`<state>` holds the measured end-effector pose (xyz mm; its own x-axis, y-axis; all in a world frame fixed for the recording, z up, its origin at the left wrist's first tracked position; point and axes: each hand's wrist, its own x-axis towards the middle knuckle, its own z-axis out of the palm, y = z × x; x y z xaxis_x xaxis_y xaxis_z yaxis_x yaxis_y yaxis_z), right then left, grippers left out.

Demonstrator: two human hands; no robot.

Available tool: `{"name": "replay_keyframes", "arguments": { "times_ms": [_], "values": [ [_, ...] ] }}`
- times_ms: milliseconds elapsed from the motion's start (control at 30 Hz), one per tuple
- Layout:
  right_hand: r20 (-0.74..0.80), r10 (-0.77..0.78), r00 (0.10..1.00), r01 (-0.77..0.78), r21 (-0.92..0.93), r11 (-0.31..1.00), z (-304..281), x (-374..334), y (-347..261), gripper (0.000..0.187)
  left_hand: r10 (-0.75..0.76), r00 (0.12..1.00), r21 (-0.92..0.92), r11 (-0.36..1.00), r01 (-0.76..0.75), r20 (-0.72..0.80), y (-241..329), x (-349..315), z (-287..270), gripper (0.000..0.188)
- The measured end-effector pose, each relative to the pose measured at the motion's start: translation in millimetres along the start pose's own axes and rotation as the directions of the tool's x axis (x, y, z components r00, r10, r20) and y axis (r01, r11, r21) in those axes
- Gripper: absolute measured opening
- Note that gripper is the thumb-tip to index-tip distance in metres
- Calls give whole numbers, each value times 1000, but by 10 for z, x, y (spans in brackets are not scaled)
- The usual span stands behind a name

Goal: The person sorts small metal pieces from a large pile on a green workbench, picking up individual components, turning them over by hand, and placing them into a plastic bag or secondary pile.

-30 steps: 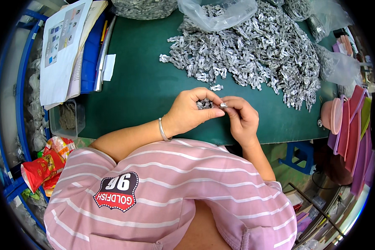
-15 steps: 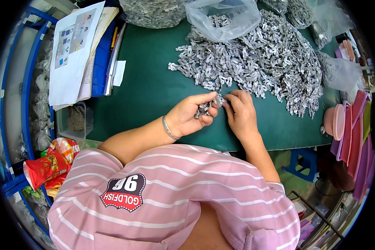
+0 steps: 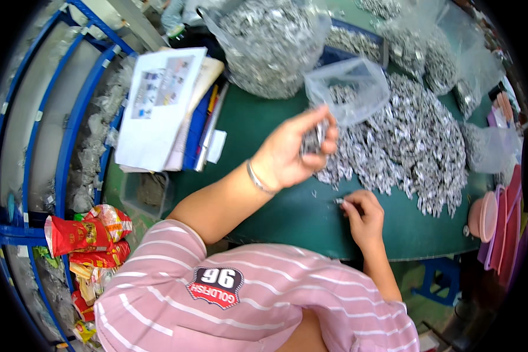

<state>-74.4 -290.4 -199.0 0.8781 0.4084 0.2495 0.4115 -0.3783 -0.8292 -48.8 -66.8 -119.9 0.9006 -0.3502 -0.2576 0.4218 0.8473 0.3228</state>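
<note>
My left hand [image 3: 293,146] is raised, its fingers curled around a clump of small silver metal pieces [image 3: 314,138]. It is close to the open mouth of a clear plastic bag [image 3: 372,94], with some pieces visible through the film. Lower and to the right, my right hand [image 3: 365,216] is over the table edge area, thumb and forefinger pinching one small silver piece [image 3: 339,201]. Beyond both hands spreads a wide heap of the same looped pieces [image 3: 416,146]. Motion blur hides their exact kind.
A big clear bag full of silver pieces [image 3: 270,50] stands at the back of the green table [image 3: 258,217]. Papers [image 3: 152,111] lie to the left above a clear tub [image 3: 146,193]. Pink containers [image 3: 482,217] are at the right; a blue stool [image 3: 439,280] is below.
My hands have come apart. The left has risen forward with its clump toward the clear bag, while the right stays low with a single piece. The whole view has shifted.
</note>
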Motion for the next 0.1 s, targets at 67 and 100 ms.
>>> {"name": "replay_keyframes", "arguments": {
  "times_ms": [67,100],
  "values": [
    [8,211,977,-206,264,942,33,-40,45,6,243,955,113,958,-264,170,445,13,324,23],
    [47,265,963,-267,292,918,42,-63,85,10,401,894,206,875,-439,202,663,-26,478,23]
  ]
}}
